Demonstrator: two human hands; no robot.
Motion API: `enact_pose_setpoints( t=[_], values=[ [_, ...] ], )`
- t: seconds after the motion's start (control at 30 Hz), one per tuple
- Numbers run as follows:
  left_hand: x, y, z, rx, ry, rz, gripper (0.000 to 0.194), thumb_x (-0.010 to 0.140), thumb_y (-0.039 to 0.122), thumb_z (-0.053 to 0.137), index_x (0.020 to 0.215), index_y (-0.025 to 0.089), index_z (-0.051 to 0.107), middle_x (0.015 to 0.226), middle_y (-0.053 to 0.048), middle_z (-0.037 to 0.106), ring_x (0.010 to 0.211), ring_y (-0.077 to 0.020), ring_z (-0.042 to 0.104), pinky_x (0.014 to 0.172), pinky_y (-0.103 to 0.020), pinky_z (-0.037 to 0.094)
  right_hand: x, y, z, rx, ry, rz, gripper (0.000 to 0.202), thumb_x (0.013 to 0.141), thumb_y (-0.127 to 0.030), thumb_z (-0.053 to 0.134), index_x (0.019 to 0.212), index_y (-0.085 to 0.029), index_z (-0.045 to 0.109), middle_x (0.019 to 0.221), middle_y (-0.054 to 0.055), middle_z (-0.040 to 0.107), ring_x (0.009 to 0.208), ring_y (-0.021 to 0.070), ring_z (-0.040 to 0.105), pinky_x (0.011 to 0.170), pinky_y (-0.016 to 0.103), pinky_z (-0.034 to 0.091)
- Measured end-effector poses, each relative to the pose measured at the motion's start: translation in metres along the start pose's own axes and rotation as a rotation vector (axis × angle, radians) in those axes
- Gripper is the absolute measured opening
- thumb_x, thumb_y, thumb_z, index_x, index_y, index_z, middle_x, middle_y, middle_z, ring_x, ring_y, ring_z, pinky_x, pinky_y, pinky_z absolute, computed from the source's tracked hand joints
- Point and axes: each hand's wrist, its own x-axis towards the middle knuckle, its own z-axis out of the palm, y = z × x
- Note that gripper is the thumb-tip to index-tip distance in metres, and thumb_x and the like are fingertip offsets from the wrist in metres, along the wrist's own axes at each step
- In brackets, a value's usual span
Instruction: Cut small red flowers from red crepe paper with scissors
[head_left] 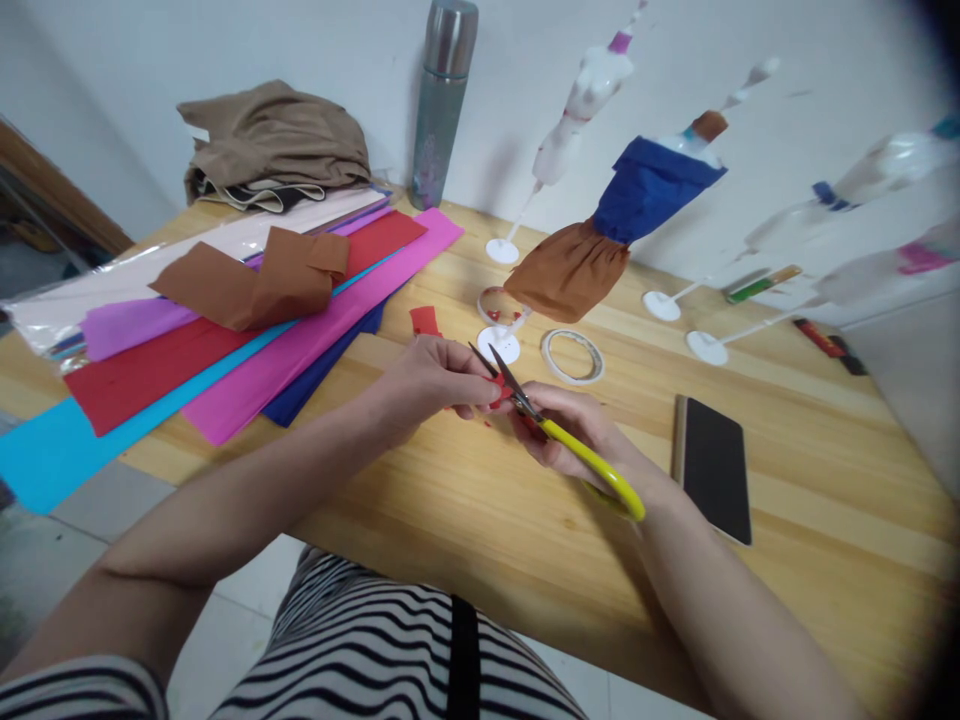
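Note:
Above the wooden table, my left hand (442, 378) pinches a small piece of red paper (499, 392) between thumb and fingers. My right hand (570, 425) is closed around yellow-handled scissors (592, 462). The scissor blades are parted and lie right at the red piece, pointing up and left. A bit of red also shows by the right fingers, partly hidden. Just behind my left hand lies a red scrap (425, 320). Beyond the hands stands a small white dress form wearing a blue top (652, 190) and a brown gathered skirt (574, 270).
Coloured crepe-paper strips (322, 325) and a folded brown piece (289, 280) cover the left side. A tape roll (572, 357) lies past my right hand, a black phone-like slab (714, 465) to its right. A thermos (442, 105), brown cloth (277, 140) and several dress forms stand behind.

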Motion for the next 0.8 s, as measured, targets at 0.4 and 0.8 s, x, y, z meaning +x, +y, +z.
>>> enact_pose_setpoints(
  t=[0.4, 0.8],
  values=[
    [0.0, 0.0, 0.0, 0.005, 0.011, -0.005, 0.014, 0.057, 0.025, 0.075, 0.053, 0.015, 0.068, 0.056, -0.003, 0.067, 0.053, -0.0091, 0.056, 0.054, -0.021, 0.045, -0.001, 0.001, 0.001, 0.02, 0.052, 0.043, 0.043, 0.082, -0.059, 0.076, 0.109, -0.026, 0.076, 0.092, 0.005, 0.067, 0.066, 0.0154, 0.05, 0.055, 0.029, 0.043],
    [-0.002, 0.004, 0.002, 0.079, -0.067, -0.021, 0.007, 0.058, 0.02, 0.073, 0.057, 0.013, 0.07, 0.071, -0.004, 0.073, 0.061, -0.0093, 0.058, 0.057, -0.021, 0.045, 0.005, -0.009, 0.014, 0.005, 0.451, -0.008, 0.036, 0.077, -0.051, 0.083, 0.093, -0.024, 0.066, 0.085, 0.002, 0.069, 0.062, 0.0139, 0.054, 0.054, 0.029, 0.043]
  ],
)
